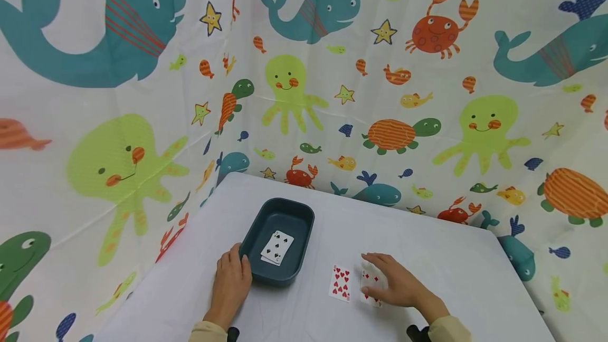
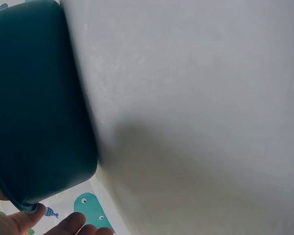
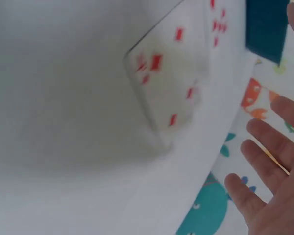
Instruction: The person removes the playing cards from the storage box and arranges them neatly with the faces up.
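A dark teal plastic tub (image 1: 307, 236) stands on the white table, with black spade playing cards (image 1: 277, 247) overlapping on its floor. My left hand (image 1: 231, 278) holds the tub's near-left corner, thumb and index finger at the rim in the left wrist view. To the right of the tub a hearts card (image 1: 340, 283) lies face up. My right hand (image 1: 396, 284) hovers over a diamonds card (image 1: 369, 277) and partly covers it in the head view. In the right wrist view its fingers (image 3: 272, 147) are spread and apart from that diamonds card.
White cloth covers the table (image 1: 427, 247). Behind and to the left hangs a curtain (image 1: 313, 94) printed with sea animals, meeting the table's back edge. The tub stands between my left hand and the two loose cards.
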A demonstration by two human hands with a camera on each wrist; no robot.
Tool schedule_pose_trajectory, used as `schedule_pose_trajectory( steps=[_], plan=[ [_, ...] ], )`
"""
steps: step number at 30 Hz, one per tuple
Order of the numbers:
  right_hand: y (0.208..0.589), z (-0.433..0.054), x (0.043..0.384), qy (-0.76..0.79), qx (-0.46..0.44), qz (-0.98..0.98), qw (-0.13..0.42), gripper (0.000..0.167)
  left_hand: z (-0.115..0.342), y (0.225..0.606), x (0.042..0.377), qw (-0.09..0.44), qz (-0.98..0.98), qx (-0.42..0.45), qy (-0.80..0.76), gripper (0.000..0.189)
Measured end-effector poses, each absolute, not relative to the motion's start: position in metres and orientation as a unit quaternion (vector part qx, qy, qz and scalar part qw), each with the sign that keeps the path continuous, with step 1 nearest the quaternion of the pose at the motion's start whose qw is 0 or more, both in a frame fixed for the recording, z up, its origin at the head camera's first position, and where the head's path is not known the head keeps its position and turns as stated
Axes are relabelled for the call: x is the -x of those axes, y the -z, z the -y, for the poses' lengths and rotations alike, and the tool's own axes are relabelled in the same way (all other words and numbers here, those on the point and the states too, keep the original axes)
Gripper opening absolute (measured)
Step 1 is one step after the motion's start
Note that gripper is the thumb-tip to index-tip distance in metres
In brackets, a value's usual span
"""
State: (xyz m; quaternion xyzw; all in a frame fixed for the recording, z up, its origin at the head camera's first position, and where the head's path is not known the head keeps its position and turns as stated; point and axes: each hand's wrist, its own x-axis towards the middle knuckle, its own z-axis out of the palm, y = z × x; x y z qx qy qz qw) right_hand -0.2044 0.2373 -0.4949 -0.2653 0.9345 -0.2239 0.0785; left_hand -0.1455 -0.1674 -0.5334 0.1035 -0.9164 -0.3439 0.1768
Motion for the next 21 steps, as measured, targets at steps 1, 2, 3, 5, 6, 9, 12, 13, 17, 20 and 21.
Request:
schedule_pose_trajectory(
  steps=[1, 2, 3, 5, 6, 9, 12, 13, 17, 20, 21],
  plan=[
    [0.494, -0.233, 0.204, 0.231, 0.262, -0.934, 0.072, 0.082, 0.167, 0.533, 0.145, 0.176, 0.916, -0.104, 0.344, 0.043],
    [0.493, -0.228, 0.205, 0.238, 0.262, -0.933, 0.063, 0.081, 0.167, 0.532, 0.145, 0.175, 0.916, -0.104, 0.344, 0.043],
    [0.492, -0.224, 0.205, 0.241, 0.262, -0.933, 0.054, 0.08, 0.167, 0.532, 0.145, 0.174, 0.917, -0.105, 0.345, 0.043],
    [0.49, -0.215, 0.207, 0.25, 0.265, -0.93, 0.039, 0.079, 0.167, 0.532, 0.145, 0.17, 0.917, -0.106, 0.345, 0.043],
    [0.489, -0.21, 0.207, 0.252, 0.266, -0.93, 0.032, 0.078, 0.167, 0.532, 0.145, 0.167, 0.917, -0.107, 0.345, 0.043],
    [0.484, -0.194, 0.21, 0.26, 0.268, -0.927, 0.019, 0.08, 0.167, 0.532, 0.145, 0.164, 0.917, -0.108, 0.346, 0.044],
    [0.478, -0.174, 0.212, 0.27, 0.265, -0.925, 0.016, 0.081, 0.167, 0.533, 0.146, 0.164, 0.917, -0.109, 0.346, 0.044],
    [0.475, -0.168, 0.213, 0.275, 0.264, -0.924, 0.016, 0.081, 0.167, 0.533, 0.146, 0.163, 0.917, -0.11, 0.347, 0.044],
    [0.469, -0.14, 0.214, 0.286, 0.266, -0.921, 0.009, 0.08, 0.166, 0.533, 0.145, 0.153, 0.917, -0.114, 0.351, 0.045],
    [0.468, -0.119, 0.214, 0.286, 0.274, -0.918, 0.001, 0.079, 0.166, 0.532, 0.145, 0.151, 0.917, -0.114, 0.35, 0.045],
    [0.469, -0.113, 0.215, 0.287, 0.276, -0.917, -0.001, 0.079, 0.166, 0.531, 0.145, 0.154, 0.917, -0.112, 0.35, 0.045]
  ],
)
